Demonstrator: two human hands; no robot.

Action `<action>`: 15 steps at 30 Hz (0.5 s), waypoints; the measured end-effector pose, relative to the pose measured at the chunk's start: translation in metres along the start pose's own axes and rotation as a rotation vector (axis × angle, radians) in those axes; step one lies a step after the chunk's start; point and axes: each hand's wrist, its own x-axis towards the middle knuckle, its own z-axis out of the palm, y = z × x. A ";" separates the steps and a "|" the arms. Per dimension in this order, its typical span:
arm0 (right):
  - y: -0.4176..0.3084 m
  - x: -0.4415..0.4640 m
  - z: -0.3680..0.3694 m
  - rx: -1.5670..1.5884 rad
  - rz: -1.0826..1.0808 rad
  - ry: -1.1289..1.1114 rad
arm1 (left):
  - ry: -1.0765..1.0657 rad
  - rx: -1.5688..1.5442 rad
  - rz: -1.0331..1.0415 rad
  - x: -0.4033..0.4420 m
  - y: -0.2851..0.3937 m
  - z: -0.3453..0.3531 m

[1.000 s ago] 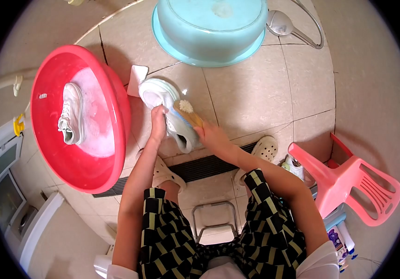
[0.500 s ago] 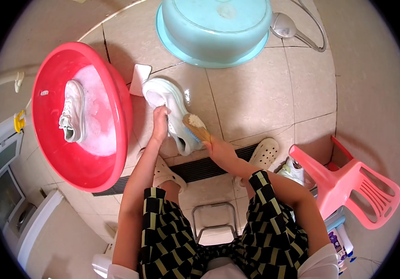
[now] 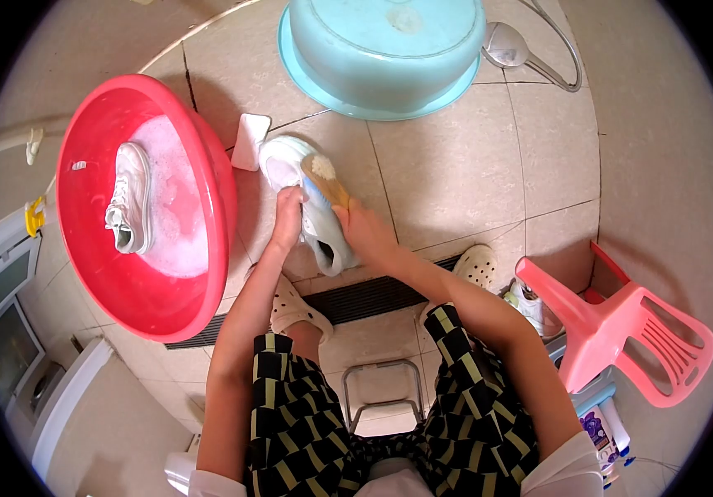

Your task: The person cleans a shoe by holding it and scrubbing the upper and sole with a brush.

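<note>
A white sneaker (image 3: 321, 224) is on the tiled floor in front of me, its toe pointing away and its opening toward me. My left hand (image 3: 288, 217) is closed on the sneaker's left side, by the tongue and laces. In my right hand (image 3: 363, 230) is a wooden scrub brush (image 3: 323, 176) with pale blue bristles. The brush lies against the right side of the sneaker near the toe, with white foam on its back. To the left, a second white sneaker (image 3: 130, 199) rests in a red basin (image 3: 215, 215) with soapy foam (image 3: 176, 224).
An upturned light blue basin (image 3: 389, 62) sits at the far side, next to a shower head (image 3: 509, 45). A white flat piece (image 3: 250, 141) lies near the sneaker's toe. A pink stool (image 3: 596, 323) lies tipped at right beside another shoe (image 3: 530, 308). A dark floor drain (image 3: 360, 303) runs between my feet.
My right hand has moved the brush forward and left along the sneaker, from its middle toward the toe. My left hand keeps its hold in nearly the same place.
</note>
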 end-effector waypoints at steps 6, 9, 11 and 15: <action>-0.015 0.039 0.000 0.006 -0.044 0.065 | -0.021 0.033 0.032 -0.002 0.012 0.008; -0.033 0.062 -0.006 0.021 -0.182 0.045 | -0.016 0.028 0.043 0.006 -0.004 -0.001; -0.047 0.065 -0.022 0.025 -0.085 -0.049 | -0.024 0.031 0.038 0.006 -0.006 -0.002; -0.026 0.064 -0.006 -0.032 -0.246 0.064 | 0.006 0.025 0.034 0.002 0.002 0.003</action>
